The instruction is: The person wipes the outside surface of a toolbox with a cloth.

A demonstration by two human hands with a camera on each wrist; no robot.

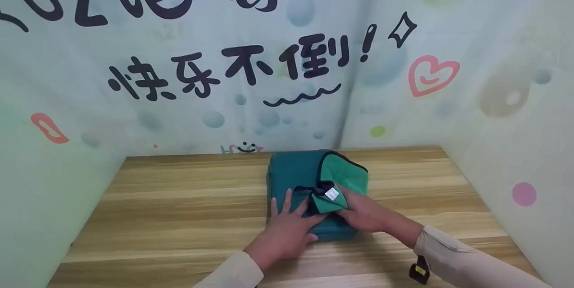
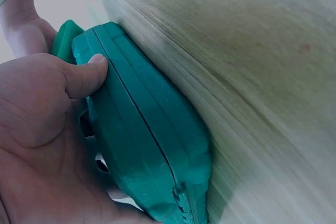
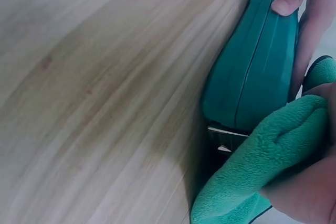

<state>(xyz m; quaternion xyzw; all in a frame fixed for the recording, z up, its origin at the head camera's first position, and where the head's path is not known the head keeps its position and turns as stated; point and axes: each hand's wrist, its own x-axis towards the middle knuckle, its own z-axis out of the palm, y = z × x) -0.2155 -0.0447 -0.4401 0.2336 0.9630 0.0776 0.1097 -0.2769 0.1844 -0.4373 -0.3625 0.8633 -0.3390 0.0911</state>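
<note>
A folded teal towel [image 1: 296, 173] with dark piping lies on the wooden table [image 1: 179, 216], near its middle. My left hand [image 1: 287, 211] lies flat on the towel's near left part, fingers spread and straight. Its thumb [image 2: 86, 74] presses against the bundle's edge [image 2: 147, 129]. My right hand [image 1: 356, 205] grips a lighter green flap [image 1: 329, 202] of the towel, which carries a white label [image 1: 332, 194], and holds it turned over the top. In the right wrist view the flap [image 3: 262, 166] bunches in that hand beside the stacked layers [image 3: 252, 66].
Printed wall panels [image 1: 269, 77] close in the table at the back and on both sides. Bare wood [image 1: 426, 176] spreads to the left and right of the towel. A small black and yellow tag [image 1: 419, 270] hangs at my right sleeve.
</note>
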